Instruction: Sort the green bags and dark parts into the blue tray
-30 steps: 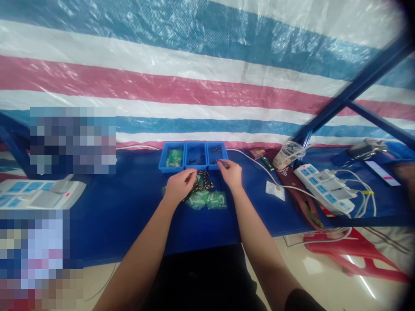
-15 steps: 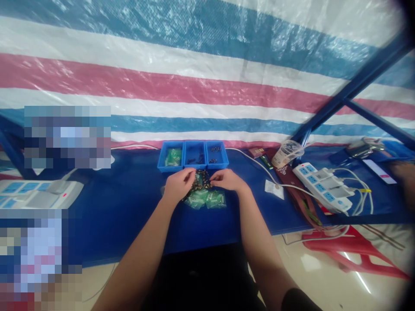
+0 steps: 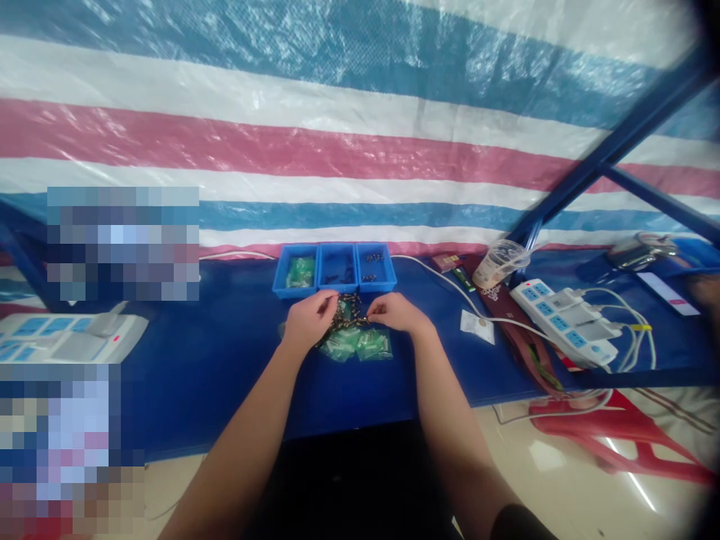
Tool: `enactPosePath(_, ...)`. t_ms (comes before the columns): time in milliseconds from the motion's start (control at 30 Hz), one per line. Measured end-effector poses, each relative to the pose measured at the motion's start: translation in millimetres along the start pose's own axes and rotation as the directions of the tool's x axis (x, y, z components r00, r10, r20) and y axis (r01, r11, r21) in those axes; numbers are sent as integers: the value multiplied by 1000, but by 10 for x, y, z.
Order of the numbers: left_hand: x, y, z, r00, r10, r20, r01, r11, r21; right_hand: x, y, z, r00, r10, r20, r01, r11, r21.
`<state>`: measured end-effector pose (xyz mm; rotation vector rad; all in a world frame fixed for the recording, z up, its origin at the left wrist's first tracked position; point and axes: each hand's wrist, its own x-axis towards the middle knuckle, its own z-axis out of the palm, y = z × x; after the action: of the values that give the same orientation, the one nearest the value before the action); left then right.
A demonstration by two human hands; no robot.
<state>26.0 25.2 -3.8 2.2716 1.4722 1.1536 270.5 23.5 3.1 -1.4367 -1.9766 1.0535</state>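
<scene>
Both hands are over a pile of small dark and brass-coloured metal pieces (image 3: 349,306), which look like screws or similar fittings. My left hand (image 3: 310,321) is at the pile's left edge, its thumb and fingers pinched together; anything between them is too small to make out. My right hand (image 3: 394,312) is at the right edge, also pinching, its fingertips at a tiny metal piece of the pile. Just in front of the pile lie several clear packets with pale green contents (image 3: 360,345). Behind it stand three joined blue bins (image 3: 337,288).
The left bin holds green packets (image 3: 301,271), the other two small dark parts. On the blue table (image 3: 225,375) to the right are a plastic cup (image 3: 495,266), a small white packet (image 3: 477,327), cables and a power strip (image 3: 562,321). Another power strip (image 3: 127,337) lies left.
The view has shifted slightly. My right fingertips have moved a little to the right at the pile's edge; my left hand has hardly moved.
</scene>
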Motion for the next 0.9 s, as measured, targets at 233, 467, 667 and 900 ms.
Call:
enactPosePath(233,-1,18,0,999,32,24,-31,998,-60,25,-177,55,990,-24,-139,54,975,215)
enactPosePath(467,-10,-7,50,995,85,59,-82,995,-63,141,-456,399,958,32,-284,136,823,552)
enactPosePath(667,5,-21,47,993,119,5,-119,993,-29,151,-469,417,974,18,-227,134,761,635)
enactPosePath(900,14,12,1,999,8,35,-6,998,-55,123,-464,431,967,-79,-244,213,779,590)
